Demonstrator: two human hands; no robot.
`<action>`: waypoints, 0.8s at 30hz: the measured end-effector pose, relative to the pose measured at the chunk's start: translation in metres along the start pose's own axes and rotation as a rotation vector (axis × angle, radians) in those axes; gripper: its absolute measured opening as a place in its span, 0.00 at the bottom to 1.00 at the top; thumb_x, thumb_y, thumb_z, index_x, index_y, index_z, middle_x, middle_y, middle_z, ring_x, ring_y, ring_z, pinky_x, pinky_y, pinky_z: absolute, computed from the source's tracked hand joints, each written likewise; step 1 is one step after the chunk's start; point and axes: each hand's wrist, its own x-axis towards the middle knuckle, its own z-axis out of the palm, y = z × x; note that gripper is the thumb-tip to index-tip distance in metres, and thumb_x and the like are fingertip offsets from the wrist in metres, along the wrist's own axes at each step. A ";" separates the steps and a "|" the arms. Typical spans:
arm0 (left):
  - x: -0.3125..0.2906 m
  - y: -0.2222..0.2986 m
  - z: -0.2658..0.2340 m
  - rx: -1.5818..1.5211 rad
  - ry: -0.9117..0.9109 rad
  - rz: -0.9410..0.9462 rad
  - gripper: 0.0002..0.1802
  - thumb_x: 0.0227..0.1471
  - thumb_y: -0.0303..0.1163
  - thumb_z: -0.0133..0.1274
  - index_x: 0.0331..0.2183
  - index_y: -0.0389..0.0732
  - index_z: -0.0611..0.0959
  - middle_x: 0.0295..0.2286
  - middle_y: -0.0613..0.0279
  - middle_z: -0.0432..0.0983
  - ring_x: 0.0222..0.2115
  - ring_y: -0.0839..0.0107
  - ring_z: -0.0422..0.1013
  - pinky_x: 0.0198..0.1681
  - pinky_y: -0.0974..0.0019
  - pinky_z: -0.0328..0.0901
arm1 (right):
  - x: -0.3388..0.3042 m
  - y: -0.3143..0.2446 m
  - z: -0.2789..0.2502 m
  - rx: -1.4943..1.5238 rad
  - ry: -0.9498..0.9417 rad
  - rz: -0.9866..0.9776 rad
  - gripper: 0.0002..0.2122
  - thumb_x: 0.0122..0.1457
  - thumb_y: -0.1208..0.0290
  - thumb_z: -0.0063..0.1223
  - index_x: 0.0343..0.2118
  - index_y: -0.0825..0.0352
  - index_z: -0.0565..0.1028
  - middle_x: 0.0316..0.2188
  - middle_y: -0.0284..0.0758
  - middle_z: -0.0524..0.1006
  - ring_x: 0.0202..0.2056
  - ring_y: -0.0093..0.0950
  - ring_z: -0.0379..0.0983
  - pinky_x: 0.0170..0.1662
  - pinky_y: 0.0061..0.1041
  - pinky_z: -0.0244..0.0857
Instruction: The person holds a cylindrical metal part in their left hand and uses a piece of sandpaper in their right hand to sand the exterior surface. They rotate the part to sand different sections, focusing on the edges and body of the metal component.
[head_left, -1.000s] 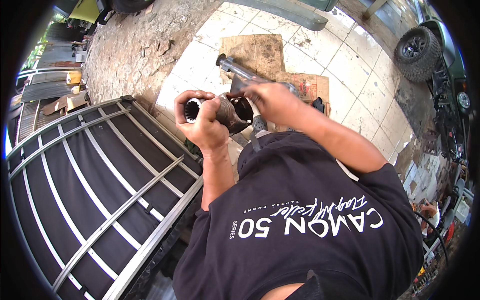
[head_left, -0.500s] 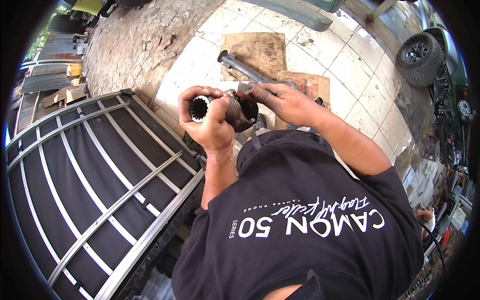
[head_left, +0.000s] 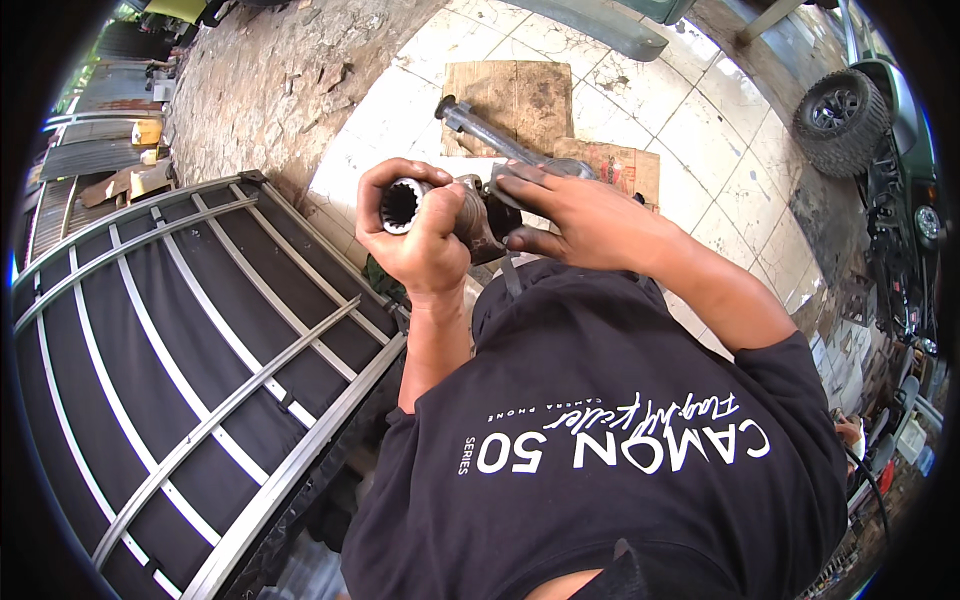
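Observation:
My left hand [head_left: 425, 235] is wrapped round a greasy metal slip yoke [head_left: 470, 222], its splined round opening turned up to the left. At the yoke's dark forked end is my right hand [head_left: 590, 215], fingers over the top and thumb below. A thin dark piece [head_left: 503, 188], perhaps sandpaper, shows between the right fingers and the yoke; the fingers partly hide it. Beyond my hands a grey drive shaft [head_left: 490, 133] with a flanged end lies over a stained cardboard sheet [head_left: 535, 90].
A second, printed cardboard piece [head_left: 625, 170] lies by the shaft on the white tiled floor [head_left: 700, 150]. To the left stands a black panel with a metal frame [head_left: 190, 380]. A vehicle with a chunky tyre [head_left: 840, 120] is at the right, and a grey bumper-like bar [head_left: 600, 28] at the far side.
My right hand has turned from a pinch on a thin reddish piece to lying flatter over the yoke's forked end, thumb lower. My left hand keeps its hold on the yoke.

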 end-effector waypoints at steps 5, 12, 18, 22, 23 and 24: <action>-0.003 0.004 0.007 0.067 -0.141 -0.029 0.11 0.35 0.16 0.53 0.28 0.35 0.75 0.24 0.62 0.74 0.25 0.77 0.70 0.31 0.74 0.66 | -0.004 0.009 0.004 -0.368 0.048 -0.066 0.26 0.52 0.74 0.50 0.57 0.68 0.63 0.53 0.44 0.69 0.45 0.43 0.72 0.48 0.36 0.67; -0.003 0.003 0.013 -0.003 -0.177 -0.098 0.11 0.35 0.16 0.53 0.28 0.35 0.75 0.23 0.63 0.74 0.24 0.78 0.70 0.30 0.75 0.66 | 0.002 0.014 -0.005 -0.429 0.044 -0.051 0.11 0.51 0.76 0.49 0.37 0.71 0.74 0.36 0.43 0.76 0.38 0.41 0.76 0.35 0.35 0.73; -0.001 0.002 0.012 0.065 -0.210 -0.065 0.11 0.35 0.16 0.52 0.28 0.35 0.74 0.24 0.62 0.74 0.23 0.78 0.69 0.30 0.74 0.66 | 0.005 -0.004 -0.007 -0.473 0.101 -0.058 0.09 0.50 0.76 0.50 0.35 0.71 0.75 0.33 0.43 0.76 0.35 0.39 0.76 0.33 0.34 0.73; -0.004 0.003 0.012 -0.025 -0.140 -0.139 0.11 0.35 0.15 0.52 0.28 0.34 0.74 0.24 0.62 0.73 0.23 0.78 0.69 0.29 0.74 0.66 | 0.014 -0.003 -0.008 -0.514 -0.043 -0.105 0.07 0.50 0.76 0.50 0.32 0.70 0.76 0.35 0.42 0.76 0.36 0.38 0.76 0.34 0.34 0.73; -0.004 0.004 0.012 -0.023 -0.145 -0.145 0.11 0.35 0.15 0.52 0.28 0.34 0.74 0.24 0.62 0.73 0.23 0.78 0.69 0.29 0.75 0.66 | 0.003 -0.008 -0.012 -0.434 0.035 -0.109 0.08 0.51 0.75 0.50 0.34 0.70 0.76 0.35 0.42 0.76 0.37 0.39 0.76 0.34 0.34 0.73; -0.004 0.004 0.012 -0.026 -0.152 -0.154 0.11 0.35 0.15 0.51 0.28 0.34 0.74 0.24 0.62 0.73 0.23 0.78 0.69 0.29 0.75 0.66 | -0.004 -0.011 -0.010 -0.484 0.084 -0.115 0.09 0.51 0.74 0.50 0.35 0.70 0.76 0.36 0.42 0.76 0.38 0.40 0.76 0.35 0.34 0.73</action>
